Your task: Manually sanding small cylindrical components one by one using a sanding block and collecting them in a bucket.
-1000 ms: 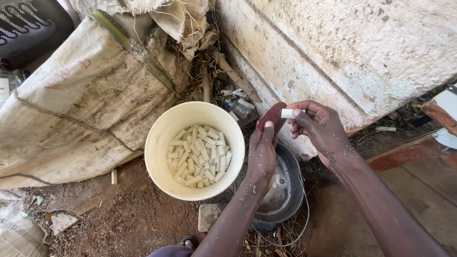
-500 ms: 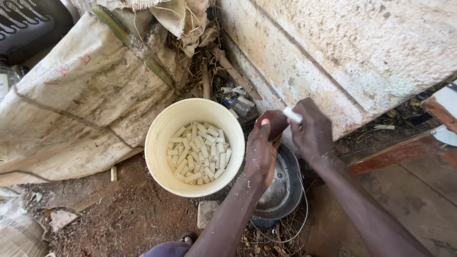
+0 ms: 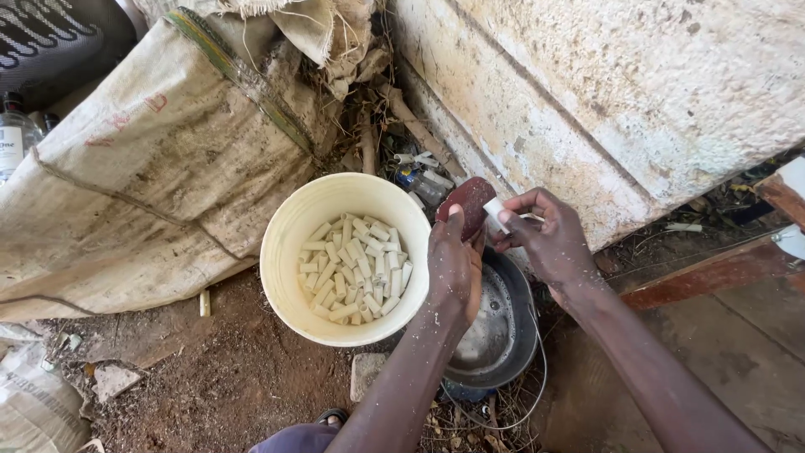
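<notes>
My left hand [image 3: 454, 268] holds a reddish-brown abrasive pad [image 3: 468, 204] upright above a dark metal bowl [image 3: 503, 352]. My right hand [image 3: 549, 239] pinches a short white cylindrical piece [image 3: 495, 214] and presses its end against the pad. Just left of both hands stands a cream plastic bucket [image 3: 289, 243] with several similar white cylindrical pieces [image 3: 356, 268] lying in its bottom.
A large woven sack [image 3: 159, 176] lies to the left on the dirt ground. A rough whitewashed wall [image 3: 637, 92] runs along the right, with sticks and litter [image 3: 411, 164] at its foot. A clear bottle [image 3: 15, 134] stands far left. A small stone [image 3: 366, 375] sits below the bucket.
My right hand has shifted slightly along the pad with the white piece; both hands stay over the metal bowl. The view has drifted a little.
</notes>
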